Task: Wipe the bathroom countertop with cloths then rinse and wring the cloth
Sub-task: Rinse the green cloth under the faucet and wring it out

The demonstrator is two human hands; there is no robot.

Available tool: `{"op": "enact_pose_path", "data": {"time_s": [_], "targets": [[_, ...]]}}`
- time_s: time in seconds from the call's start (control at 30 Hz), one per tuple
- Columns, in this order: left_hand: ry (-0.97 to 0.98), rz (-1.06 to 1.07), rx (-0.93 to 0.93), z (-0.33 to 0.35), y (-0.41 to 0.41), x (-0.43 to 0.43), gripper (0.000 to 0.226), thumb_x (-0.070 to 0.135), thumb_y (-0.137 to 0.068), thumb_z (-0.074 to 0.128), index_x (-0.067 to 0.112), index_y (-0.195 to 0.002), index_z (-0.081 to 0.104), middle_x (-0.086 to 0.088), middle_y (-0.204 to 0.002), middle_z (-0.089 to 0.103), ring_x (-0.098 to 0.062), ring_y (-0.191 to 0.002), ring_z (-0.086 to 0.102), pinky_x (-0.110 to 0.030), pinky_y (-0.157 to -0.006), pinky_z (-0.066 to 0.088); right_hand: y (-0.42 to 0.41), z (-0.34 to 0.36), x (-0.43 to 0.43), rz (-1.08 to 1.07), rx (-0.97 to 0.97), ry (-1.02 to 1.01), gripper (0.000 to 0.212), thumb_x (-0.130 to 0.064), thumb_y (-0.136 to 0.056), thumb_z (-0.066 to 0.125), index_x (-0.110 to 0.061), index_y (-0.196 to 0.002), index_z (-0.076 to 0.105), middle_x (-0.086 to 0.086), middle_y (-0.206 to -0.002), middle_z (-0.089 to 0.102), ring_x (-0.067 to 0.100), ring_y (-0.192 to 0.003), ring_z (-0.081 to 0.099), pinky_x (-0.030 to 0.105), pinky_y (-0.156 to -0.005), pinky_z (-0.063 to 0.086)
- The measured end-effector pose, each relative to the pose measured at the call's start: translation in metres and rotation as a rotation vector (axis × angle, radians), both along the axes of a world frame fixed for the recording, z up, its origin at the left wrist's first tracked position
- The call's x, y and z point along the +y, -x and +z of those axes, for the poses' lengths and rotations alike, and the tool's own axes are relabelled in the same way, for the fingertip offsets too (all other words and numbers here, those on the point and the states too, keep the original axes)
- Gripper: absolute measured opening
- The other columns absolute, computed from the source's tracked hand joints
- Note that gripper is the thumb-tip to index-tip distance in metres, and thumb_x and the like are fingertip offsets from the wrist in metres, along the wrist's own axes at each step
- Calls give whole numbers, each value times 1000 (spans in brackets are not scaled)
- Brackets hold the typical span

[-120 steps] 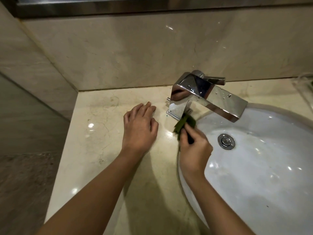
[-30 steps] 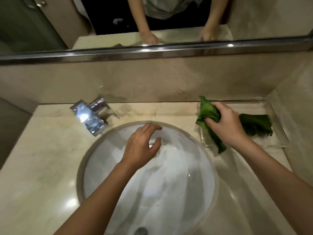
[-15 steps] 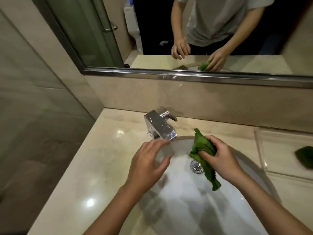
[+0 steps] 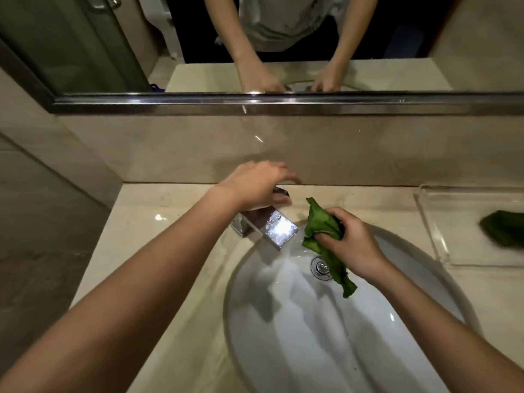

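Observation:
My right hand (image 4: pixel 350 245) grips a bunched green cloth (image 4: pixel 321 226) over the back of the white sink (image 4: pixel 312 336), just right of the chrome faucet (image 4: pixel 269 226). One end of the cloth hangs down past the drain (image 4: pixel 320 267). My left hand (image 4: pixel 259 185) lies over the faucet's handle (image 4: pixel 280 194), thumb under it and fingers curved above. No water is visible running from the spout.
A clear tray (image 4: pixel 433 236) sits on the beige countertop (image 4: pixel 158 245) at the right, holding a second green cloth (image 4: pixel 503 228). A mirror (image 4: pixel 283 38) with a metal ledge runs along the back wall. A side wall bounds the counter at the left.
My left hand has moved from above the basin up onto the faucet handle. My right hand still holds the cloth beside the spout, carried there earlier from the tray.

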State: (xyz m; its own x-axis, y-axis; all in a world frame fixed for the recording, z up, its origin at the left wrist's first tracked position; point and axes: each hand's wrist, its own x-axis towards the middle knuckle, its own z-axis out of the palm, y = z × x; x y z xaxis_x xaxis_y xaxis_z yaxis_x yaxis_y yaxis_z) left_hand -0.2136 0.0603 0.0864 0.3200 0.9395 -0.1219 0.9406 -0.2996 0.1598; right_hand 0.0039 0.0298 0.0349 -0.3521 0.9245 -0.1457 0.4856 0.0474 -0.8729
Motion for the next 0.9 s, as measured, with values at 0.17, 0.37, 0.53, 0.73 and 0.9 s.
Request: {"op": "enact_pose_path", "data": {"time_s": [0.17,0.37,0.53,0.73,0.9], "targets": [[44,-50,-65,-9,4,12,20,41,-86,62,35,-105,67,16,-113,63,-9,-104,57,-25,-71,31,0,-8,2,18,-24,15,27,-4,-77,70,-20,-97,62,-2,-86,66,14,-80,62,33,-72,51],[-21,137,-156,-15,0,23,21,50,-76,68,40,-95,70,18,-108,63,-8,-102,57,-27,-71,35,-5,-16,7,6,-12,46,27,-7,-78,71,-23,-97,62,-1,-87,66,14,-81,62,35,-72,53],[-44,266,-151,-16,-7,22,25,52,-74,70,36,-94,70,14,-110,63,-13,-101,58,-28,-75,40,-6,-24,3,34,-27,61,29,-11,-77,72,-27,-99,61,1,-92,65,16,-84,61,35,-74,53],[-333,513,-469,-13,4,-61,27,39,-89,57,25,-111,64,10,-116,59,-14,-104,56,-35,-83,47,2,-25,-14,62,50,144,33,-11,-77,74,-23,-104,59,-3,-93,64,9,-84,61,22,-68,52],[-503,715,-582,-46,3,-164,19,18,-89,52,20,-103,66,10,-101,62,-9,-94,57,-24,-81,45,30,-47,-31,36,139,221,30,-11,-75,76,-16,-97,56,-5,-85,64,9,-77,61,21,-64,50]]}}
